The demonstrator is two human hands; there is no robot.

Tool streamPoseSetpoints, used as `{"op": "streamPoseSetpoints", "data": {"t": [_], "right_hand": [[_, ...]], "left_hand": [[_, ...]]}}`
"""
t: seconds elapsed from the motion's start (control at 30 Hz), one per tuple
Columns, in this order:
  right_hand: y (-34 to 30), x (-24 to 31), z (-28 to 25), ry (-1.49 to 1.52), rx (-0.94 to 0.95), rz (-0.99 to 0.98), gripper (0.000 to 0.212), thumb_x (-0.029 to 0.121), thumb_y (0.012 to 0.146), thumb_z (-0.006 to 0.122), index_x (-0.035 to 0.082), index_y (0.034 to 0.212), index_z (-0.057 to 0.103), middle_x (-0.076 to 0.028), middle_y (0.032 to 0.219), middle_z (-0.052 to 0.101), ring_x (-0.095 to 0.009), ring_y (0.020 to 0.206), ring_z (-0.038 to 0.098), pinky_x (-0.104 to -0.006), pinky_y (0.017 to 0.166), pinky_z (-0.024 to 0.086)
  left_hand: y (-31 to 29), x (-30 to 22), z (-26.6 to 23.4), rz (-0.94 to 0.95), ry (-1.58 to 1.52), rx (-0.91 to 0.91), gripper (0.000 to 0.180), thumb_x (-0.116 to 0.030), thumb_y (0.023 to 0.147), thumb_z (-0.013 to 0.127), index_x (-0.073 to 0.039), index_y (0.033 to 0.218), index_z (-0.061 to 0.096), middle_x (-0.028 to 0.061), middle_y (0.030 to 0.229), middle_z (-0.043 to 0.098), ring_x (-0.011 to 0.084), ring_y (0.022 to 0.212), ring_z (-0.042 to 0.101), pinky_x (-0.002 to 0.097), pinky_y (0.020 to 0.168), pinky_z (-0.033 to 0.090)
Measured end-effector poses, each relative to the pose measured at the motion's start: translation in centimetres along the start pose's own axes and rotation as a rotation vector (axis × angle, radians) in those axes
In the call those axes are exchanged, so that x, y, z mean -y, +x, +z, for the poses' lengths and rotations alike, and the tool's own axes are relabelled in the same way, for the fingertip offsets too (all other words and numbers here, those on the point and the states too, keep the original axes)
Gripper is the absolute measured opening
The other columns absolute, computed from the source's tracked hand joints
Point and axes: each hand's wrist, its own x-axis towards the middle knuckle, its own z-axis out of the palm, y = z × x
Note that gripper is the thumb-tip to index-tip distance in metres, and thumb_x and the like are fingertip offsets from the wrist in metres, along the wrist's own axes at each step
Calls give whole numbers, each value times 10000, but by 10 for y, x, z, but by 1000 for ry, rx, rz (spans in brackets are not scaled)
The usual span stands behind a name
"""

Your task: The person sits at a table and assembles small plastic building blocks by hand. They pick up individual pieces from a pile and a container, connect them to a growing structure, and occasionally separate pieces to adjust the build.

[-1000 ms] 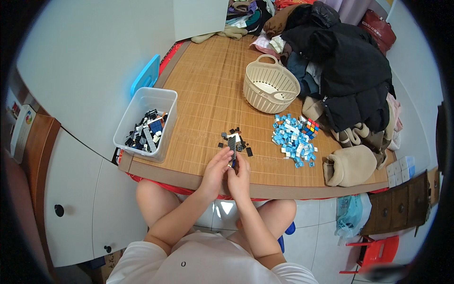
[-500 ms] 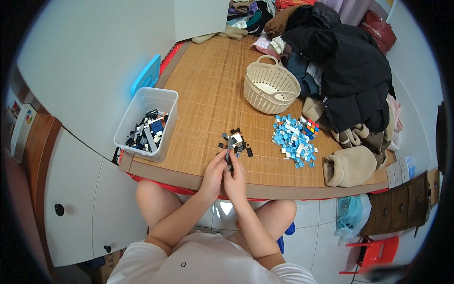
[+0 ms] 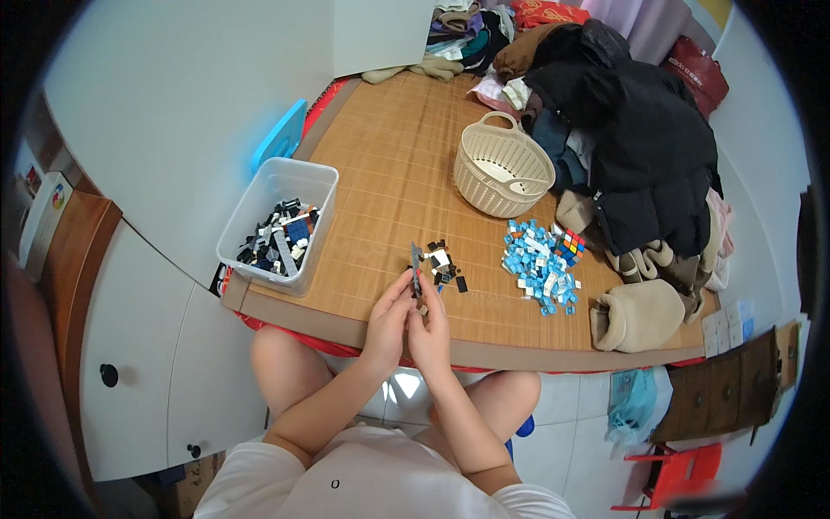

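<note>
Grey brick pc (image 3: 416,257) pinched btwn curled L fingers (image 3: 395,294) & R fingers (image 3: 432,303); lettered maroon bag (image 3: 702,78) behind.

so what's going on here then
A seated person holds a long grey piece between the fingers of the left hand and right hand, its far end sticking out past the fingertips. Just beyond the hands, small black and white pieces lie loose on the bamboo mat. A clear tub of mixed bricks stands to the left; to the right lie blue and white pieces, with a colourful puzzle cube beside them.
</note>
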Motion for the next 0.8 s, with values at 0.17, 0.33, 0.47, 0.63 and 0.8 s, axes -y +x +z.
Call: {"op": "streamPoseSetpoints", "data": {"t": [0.17,0.33,0.47,0.63,0.8], "right_hand": [[2,20,11,-3,55,-69,451,-31,828,432,-4,1277,418,-191,1311,420,-296,1236,390,-348,1007,327],[4,48,28,-67,127,-178,465,-37,820,433,-8,1284,407,-188,1327,402,-300,1246,375,-349,1014,318],[10,74,48,-36,215,-247,462,-37,820,428,-17,1281,404,-190,1327,399,-309,1236,382,-355,1018,313],[16,90,82,-25,307,-345,455,-27,818,433,-23,1273,413,-202,1318,401,-315,1230,384,-364,1021,309],[20,104,113,-30,355,-380,472,-19,805,445,-21,1275,409,-181,1345,381,-319,1256,349,-379,1036,291]], "left_hand": [[-7,-23,1,59,14,-23,430,-44,892,386,35,1313,341,130,1281,446,168,1161,451,286,995,345],[-19,-54,2,134,34,-48,450,-37,889,377,40,1327,314,150,1316,409,178,1210,412,289,1007,330],[-26,-82,-3,267,14,-64,463,-28,881,370,56,1330,295,162,1335,385,193,1241,382,302,1027,307],[-28,-110,-26,419,13,-100,470,-17,868,361,83,1321,287,187,1334,375,226,1249,370,325,1043,290],[-29,-139,-43,478,23,-104,477,-22,861,352,92,1319,282,203,1348,349,248,1271,341,343,1053,280]]}}
